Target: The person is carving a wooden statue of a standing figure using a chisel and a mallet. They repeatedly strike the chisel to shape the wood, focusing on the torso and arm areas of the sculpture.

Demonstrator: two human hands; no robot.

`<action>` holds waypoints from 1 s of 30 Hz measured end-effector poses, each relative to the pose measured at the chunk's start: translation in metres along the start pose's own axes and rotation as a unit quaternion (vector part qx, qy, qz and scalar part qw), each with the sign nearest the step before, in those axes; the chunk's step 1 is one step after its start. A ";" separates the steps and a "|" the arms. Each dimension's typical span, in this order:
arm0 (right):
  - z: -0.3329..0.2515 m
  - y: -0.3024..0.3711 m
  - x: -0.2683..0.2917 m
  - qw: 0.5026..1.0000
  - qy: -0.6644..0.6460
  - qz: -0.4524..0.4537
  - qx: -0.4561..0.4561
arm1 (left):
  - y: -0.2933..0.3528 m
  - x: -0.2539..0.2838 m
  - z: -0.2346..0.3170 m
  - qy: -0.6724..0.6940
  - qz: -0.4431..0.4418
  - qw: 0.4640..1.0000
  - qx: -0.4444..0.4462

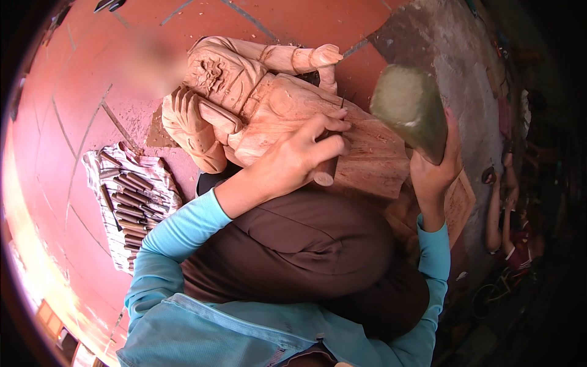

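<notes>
Clearly, a wooden-handled chisel (326, 170) is gripped by the closed left hand (298, 158) against the pale carved wooden figure (257, 104) lying on the red tiled floor (79, 92). A greenish blunt wooden mallet (411, 110) is clasped by the raised right hand (435, 171). Spare chisels (131, 199) are laid on a cloth.

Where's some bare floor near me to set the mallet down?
Bare red tiled floor lies beyond the cloth of chisels, left of the wooden carving. It is crowded around the carving, where the left hand holds a chisel and the right hand lifts the mallet.
</notes>
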State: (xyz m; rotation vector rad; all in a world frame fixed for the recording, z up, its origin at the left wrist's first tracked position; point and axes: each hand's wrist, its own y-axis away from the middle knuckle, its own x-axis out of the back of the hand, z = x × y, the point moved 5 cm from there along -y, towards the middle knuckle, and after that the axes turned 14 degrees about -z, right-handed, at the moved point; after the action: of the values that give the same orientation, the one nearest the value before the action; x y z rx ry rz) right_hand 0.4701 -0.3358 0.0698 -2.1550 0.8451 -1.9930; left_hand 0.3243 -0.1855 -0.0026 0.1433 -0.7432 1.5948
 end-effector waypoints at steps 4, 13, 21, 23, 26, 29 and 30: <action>0.046 0.013 -0.027 0.991 -0.067 0.079 -0.086 | -0.021 0.002 0.015 -0.214 -0.035 0.973 -0.081; 0.066 0.031 -0.058 0.982 -0.154 0.058 -0.097 | -0.080 -0.036 -0.006 -0.183 -0.160 0.938 -0.246; 0.069 0.040 -0.050 0.990 -0.097 0.079 0.066 | -0.089 -0.041 -0.020 -0.157 -0.199 0.942 -0.220; 0.065 0.039 -0.050 0.983 -0.080 0.129 0.102 | -0.092 -0.039 -0.019 -0.135 -0.207 0.948 -0.201; 0.058 0.033 -0.039 0.977 -0.100 0.121 0.146 | -0.090 -0.042 -0.020 -0.161 -0.238 0.937 -0.197; 0.056 0.026 -0.022 0.976 -0.067 0.091 0.184 | -0.092 -0.043 -0.021 -0.162 -0.244 0.933 -0.208; 0.057 0.027 -0.020 0.976 -0.047 0.079 0.196 | -0.092 -0.044 -0.021 -0.166 -0.246 0.931 -0.212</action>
State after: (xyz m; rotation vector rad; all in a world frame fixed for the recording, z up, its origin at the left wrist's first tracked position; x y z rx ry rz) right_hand 0.5146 -0.3667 0.0320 -1.8793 0.5351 -1.7853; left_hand 0.4243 -0.2130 -0.0061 0.2642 -1.1937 0.9138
